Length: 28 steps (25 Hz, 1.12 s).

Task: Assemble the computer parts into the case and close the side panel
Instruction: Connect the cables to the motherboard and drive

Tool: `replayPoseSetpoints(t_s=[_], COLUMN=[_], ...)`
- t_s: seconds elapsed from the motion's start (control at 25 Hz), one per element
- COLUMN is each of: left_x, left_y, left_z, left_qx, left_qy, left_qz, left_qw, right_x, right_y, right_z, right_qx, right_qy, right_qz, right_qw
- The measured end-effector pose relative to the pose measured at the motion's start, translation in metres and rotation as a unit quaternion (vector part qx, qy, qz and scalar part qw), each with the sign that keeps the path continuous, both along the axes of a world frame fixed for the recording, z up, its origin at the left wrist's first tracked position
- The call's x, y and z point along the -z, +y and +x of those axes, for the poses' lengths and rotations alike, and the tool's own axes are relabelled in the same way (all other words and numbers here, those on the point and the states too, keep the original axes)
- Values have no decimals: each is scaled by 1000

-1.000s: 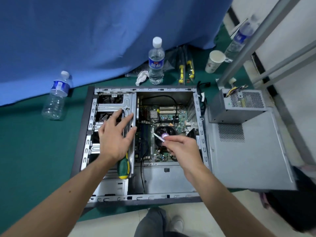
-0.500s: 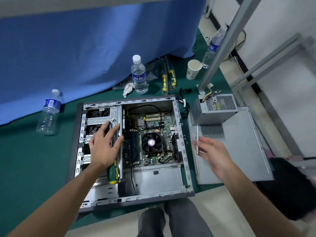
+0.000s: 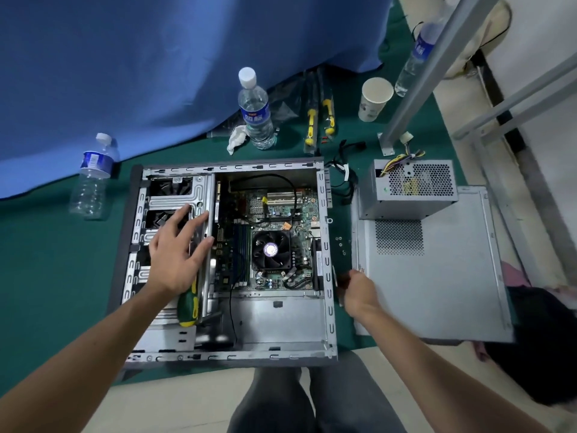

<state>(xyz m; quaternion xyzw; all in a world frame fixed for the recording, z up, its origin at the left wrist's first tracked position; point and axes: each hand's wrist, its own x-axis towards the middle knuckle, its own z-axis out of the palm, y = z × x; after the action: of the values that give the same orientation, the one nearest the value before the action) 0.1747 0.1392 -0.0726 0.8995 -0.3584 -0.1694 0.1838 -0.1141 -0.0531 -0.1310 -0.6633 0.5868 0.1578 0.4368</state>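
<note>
Just right of the case wall: right grip (image 3: 359, 292) sits low over the floor, in the gap between case (image 3: 326, 307) and side panel (image 3: 437, 276). Its fingers are curled under and hidden from me, so I can't tell if they hold anything.
Left grip (image 3: 179, 245): flat, fingers spread, resting on the drive cage (image 3: 175, 198) inside the case. Holds nothing.
Screwdriver (image 3: 187, 310): green and yellow, lies right under the left grip's wrist, handle toward me.
Key relation: power supply (image 3: 409, 189) is beyond the right grip and a bit outboard, standing on the far end of the side panel, with its wire bundle coming out at the far-left corner. Long axis runs left-right. The right grip is much nearer; the left grip has the whole board between.
Target (my guess): the bare bay at the near end of the case, inboard of the right grip, on my side of the CPU fan (image 3: 271, 250).
Side panel: flat on the floor just outboard of the right grip, long axis running away from me. It carries the supply, so I judge it can't go on until that's lifted off.
Screws (image 3: 340, 245): small, loose on the floor just beyond the right grip, between case and panel.
Surface: green floor mat (image 3: 46, 260), pale floor on my side.
Room: blue curtain (image 3: 156, 73) beyond the case. A metal frame leg (image 3: 385, 142) stands just beyond the supply, so I'd mind the wires there.
Progress (judgement): board and fan are in, supply out, panel off.
</note>
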Motion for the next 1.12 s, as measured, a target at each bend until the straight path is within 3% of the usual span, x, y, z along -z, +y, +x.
replayPoseSetpoints(t_s=[0.2,0.44,0.6,0.84,1.12], left_x=[-1,-2,1,-4,-8], left_y=[0,-1,1,4,6], left_z=[-1,0,0,3,5], left_qx=[-5,-2,2,37,56], left_qy=[5,9,6,0,22], left_qz=[-3,-1,-6,9,7], left_qw=[1000,1000,1000,999,998], right_x=[-19,-73,-97,-76,-63], right_y=[-5,-12,-5,7,12], right_z=[-7,5,54,101,102], right_qx=[-87,28,42,-123,-98], right_qy=[-8,-132,-195,-62,-44], right_qz=[7,-20,-136,-300,-342], right_qw=[996,991,970,944,934])
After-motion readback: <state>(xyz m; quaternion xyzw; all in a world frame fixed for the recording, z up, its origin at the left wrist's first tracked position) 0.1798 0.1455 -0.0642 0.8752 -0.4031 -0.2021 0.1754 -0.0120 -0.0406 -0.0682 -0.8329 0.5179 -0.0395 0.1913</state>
